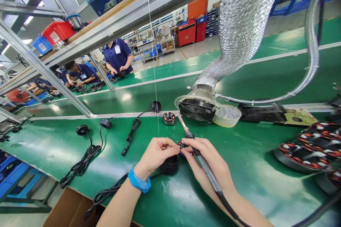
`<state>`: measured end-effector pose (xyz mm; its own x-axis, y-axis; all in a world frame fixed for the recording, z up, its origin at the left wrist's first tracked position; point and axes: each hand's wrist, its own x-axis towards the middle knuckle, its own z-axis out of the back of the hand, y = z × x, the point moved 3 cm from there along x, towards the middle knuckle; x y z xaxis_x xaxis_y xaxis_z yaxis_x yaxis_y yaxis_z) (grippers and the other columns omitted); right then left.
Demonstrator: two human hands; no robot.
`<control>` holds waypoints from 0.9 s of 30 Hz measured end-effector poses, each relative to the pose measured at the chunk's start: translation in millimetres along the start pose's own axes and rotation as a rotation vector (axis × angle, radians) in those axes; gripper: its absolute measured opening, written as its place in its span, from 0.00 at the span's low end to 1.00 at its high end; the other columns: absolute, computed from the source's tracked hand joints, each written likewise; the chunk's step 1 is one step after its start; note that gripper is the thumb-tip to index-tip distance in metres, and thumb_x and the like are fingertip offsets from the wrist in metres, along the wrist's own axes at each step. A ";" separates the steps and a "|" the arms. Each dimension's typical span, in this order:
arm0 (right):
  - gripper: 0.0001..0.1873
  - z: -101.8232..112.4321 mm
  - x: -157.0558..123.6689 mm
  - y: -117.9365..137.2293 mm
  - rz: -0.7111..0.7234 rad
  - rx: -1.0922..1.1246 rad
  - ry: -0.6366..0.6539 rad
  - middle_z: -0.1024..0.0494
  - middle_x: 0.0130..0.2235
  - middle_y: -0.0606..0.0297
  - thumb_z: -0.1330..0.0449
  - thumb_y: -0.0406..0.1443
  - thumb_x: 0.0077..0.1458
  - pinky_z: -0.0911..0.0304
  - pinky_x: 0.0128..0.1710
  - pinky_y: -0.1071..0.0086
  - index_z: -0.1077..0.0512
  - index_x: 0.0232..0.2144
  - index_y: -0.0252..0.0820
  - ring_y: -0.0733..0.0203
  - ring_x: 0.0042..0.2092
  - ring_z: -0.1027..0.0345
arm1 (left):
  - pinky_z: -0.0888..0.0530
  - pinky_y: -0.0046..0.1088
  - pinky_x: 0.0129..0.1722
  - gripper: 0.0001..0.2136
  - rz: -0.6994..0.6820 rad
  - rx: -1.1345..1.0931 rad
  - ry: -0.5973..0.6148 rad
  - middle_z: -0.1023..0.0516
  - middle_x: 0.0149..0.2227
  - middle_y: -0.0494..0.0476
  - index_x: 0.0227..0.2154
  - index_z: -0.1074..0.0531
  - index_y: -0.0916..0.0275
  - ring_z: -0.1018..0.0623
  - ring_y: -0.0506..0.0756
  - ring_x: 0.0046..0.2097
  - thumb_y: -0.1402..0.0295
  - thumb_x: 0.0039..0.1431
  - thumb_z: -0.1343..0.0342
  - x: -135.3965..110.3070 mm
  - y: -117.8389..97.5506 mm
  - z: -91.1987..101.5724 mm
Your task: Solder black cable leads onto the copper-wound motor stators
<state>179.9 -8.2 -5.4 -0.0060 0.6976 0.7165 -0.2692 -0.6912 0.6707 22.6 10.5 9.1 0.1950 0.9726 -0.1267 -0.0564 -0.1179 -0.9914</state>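
Between the two hands, at bench centre: one small wound part (180, 144), red-orange coils, mostly hidden by fingers; whether it sits in the black round housing (169, 166) just below cannot be told. Left hand (157, 154), with blue wristband (139, 181): thumb and fingers drawn into a narrow pinch at the part's left side; what lies inside the pinch is hidden. Right hand (217, 159): one soldering iron (205, 166), carried slantwise along the hand like a pen, with thumb and forefinger extended to the part's right side. Governing relation: the part lies directly ahead of both sets of fingertips, roughly equally near each, while the iron's long axis runs from lower right to upper left, passing to the right of the part. Iron tip: pointed away from the wearer, beyond the part, well apart from it, just beside a ring stator (169, 118) and the left edge of the fan (197, 110). Iron nearer to, and borne by, the right hand alone. Accessory: one black cable (109, 193), lying left of the housing on the green bench (229, 138).
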 end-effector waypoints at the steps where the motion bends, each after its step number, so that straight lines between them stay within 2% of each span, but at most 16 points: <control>1: 0.15 -2.1 -1.7 0.3 0.020 -0.010 0.009 0.25 0.44 0.61 0.43 0.30 0.64 0.29 0.41 0.69 0.28 0.50 0.49 0.63 0.39 0.25 | 0.38 0.25 0.30 0.16 -0.010 0.005 -0.030 0.27 0.24 0.53 0.24 0.24 0.68 0.33 0.47 0.27 0.57 0.44 0.31 0.4 0.0 -0.1; 4: 0.14 -6.3 -3.6 -3.3 0.000 -0.008 0.027 0.25 0.44 0.60 0.45 0.31 0.66 0.29 0.42 0.68 0.27 0.50 0.48 0.61 0.40 0.25 | 0.38 0.25 0.31 0.11 -0.031 0.043 -0.096 0.26 0.24 0.53 0.23 0.25 0.68 0.32 0.48 0.28 0.63 0.44 0.34 3.7 0.7 3.0; 8: 0.10 -0.3 2.7 -12.1 -0.087 0.001 -0.026 0.22 0.43 0.61 0.43 0.35 0.66 0.28 0.43 0.66 0.26 0.48 0.47 0.61 0.38 0.24 | 0.39 0.25 0.29 0.07 -0.060 0.169 -0.196 0.28 0.22 0.52 0.22 0.25 0.67 0.34 0.48 0.27 0.67 0.45 0.38 12.4 1.3 12.9; 14: 0.11 18.4 6.8 -18.1 -0.273 0.008 -0.147 0.20 0.31 0.64 0.41 0.42 0.63 0.29 0.30 0.68 0.23 0.38 0.44 0.61 0.26 0.27 | 0.41 0.25 0.28 0.07 -0.041 0.289 -0.208 0.30 0.21 0.50 0.22 0.26 0.67 0.36 0.48 0.26 0.67 0.46 0.41 23.5 6.3 14.5; 18: 0.12 22.2 4.0 -17.5 -0.261 0.026 -0.140 0.24 0.24 0.65 0.42 0.42 0.62 0.32 0.25 0.68 0.23 0.31 0.43 0.60 0.24 0.28 | 0.43 0.25 0.27 0.07 -0.035 0.298 -0.225 0.33 0.20 0.49 0.21 0.28 0.66 0.38 0.47 0.25 0.67 0.46 0.41 25.5 8.3 13.1; 27: 0.13 19.7 0.6 -20.8 -0.274 0.075 -0.059 0.29 0.18 0.68 0.44 0.42 0.62 0.39 0.19 0.69 0.23 0.31 0.44 0.60 0.21 0.33 | 0.47 0.25 0.25 0.08 -0.007 0.272 -0.235 0.37 0.18 0.46 0.21 0.29 0.66 0.41 0.46 0.23 0.66 0.45 0.39 25.8 6.9 13.1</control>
<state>204.5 2.9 -15.2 0.1135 0.8497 0.5148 -0.1808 -0.4919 0.8517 14.4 37.4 -0.5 -0.0321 0.9965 -0.0776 -0.3209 -0.0839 -0.9434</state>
